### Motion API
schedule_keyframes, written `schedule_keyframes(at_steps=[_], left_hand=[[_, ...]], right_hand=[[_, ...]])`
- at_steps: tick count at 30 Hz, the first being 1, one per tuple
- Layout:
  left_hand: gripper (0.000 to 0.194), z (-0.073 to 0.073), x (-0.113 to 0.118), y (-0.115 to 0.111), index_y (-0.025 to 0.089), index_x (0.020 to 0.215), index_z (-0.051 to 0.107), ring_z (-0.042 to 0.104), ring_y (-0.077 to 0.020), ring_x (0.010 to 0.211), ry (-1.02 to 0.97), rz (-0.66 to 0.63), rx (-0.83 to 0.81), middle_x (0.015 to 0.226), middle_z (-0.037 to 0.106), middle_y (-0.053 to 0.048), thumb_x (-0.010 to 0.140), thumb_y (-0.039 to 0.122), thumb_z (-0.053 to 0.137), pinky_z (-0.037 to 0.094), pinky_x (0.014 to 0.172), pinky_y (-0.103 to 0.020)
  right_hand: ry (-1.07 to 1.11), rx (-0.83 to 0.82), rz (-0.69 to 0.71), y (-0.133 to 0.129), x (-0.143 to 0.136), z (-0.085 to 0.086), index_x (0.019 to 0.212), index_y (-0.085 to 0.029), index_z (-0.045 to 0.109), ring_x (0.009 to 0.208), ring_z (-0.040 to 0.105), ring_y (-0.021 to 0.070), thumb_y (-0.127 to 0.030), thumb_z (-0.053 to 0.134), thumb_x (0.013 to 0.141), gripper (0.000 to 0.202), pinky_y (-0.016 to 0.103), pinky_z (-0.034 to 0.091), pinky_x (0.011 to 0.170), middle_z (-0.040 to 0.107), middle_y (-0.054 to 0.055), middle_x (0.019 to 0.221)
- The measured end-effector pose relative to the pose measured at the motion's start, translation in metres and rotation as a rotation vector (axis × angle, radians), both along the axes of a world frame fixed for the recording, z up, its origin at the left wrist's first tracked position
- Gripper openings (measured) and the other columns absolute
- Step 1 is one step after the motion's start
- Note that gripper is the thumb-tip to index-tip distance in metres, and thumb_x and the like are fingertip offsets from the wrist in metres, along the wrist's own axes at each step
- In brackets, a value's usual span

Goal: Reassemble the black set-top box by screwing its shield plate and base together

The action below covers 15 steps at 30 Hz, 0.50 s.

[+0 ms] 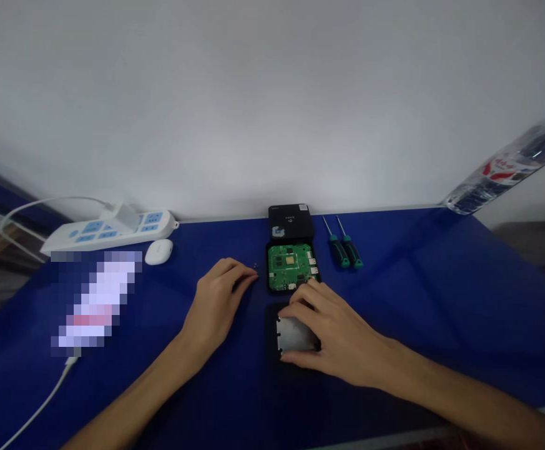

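My right hand (326, 325) grips a silvery metal plate (295, 334) by its edges, over a dark panel (270, 350) on the blue table. My left hand (219, 294) is pinched closed on the table, beside tiny screws (255, 266); what its fingertips hold, if anything, is too small to tell. Between and beyond the hands lies a green circuit board (284, 262) in a black case. Touching the case's far side is a black box cover (290, 222) with stickers.
Two green-handled screwdrivers (346, 252) lie right of the board. At the left are a white power strip (108, 232), a white earbud case (159, 251) and a blurred phone (97, 303) with a cable. A plastic bottle (507, 165) is at the far right.
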<state>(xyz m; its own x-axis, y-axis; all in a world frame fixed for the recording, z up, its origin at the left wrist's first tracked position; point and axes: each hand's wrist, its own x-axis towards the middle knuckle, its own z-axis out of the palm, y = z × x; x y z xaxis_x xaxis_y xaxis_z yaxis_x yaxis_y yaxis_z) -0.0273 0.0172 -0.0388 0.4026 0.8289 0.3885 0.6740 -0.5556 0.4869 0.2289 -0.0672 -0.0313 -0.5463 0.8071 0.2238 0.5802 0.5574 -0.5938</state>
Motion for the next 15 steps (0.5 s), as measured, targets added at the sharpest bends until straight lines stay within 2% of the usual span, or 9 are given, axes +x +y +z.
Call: schedule_keyframes(at_steps=[6,9,15], left_hand=[[0.021,0.003,-0.001,0.0,0.023,0.102,0.081,0.076,-0.0227,0.093,-0.019,-0.001,-0.04,0.103,0.077,-0.005,0.11,0.031,0.063,0.059,0.085,-0.035],[0.019,0.005,0.001,-0.002,0.024,0.103,0.081,0.076,-0.023,0.094,-0.043,0.004,-0.085,0.105,0.079,-0.005,0.108,0.032,0.065,0.059,0.087,-0.035],[0.015,0.02,0.01,-0.009,0.028,0.099,0.084,0.075,-0.0224,0.094,-0.183,0.067,-0.11,0.104,0.081,-0.003,0.103,0.037,0.073,0.058,0.086,-0.033]], right_hand=[[-0.014,0.044,0.014,0.002,0.002,-0.001,0.13,-0.017,0.072,0.114,0.059,0.0307,-0.047,0.091,0.094,0.05,0.05,0.054,0.104,0.065,0.011,0.12],[0.005,0.04,0.005,0.003,0.002,0.004,0.131,-0.017,0.071,0.114,0.06,0.0304,-0.045,0.088,0.098,0.046,0.05,0.054,0.105,0.066,0.011,0.119],[0.103,0.149,-0.133,0.011,0.009,0.012,0.123,-0.02,0.071,0.107,0.062,0.0303,-0.031,0.067,0.111,0.017,0.05,0.054,0.096,0.071,0.011,0.113]])
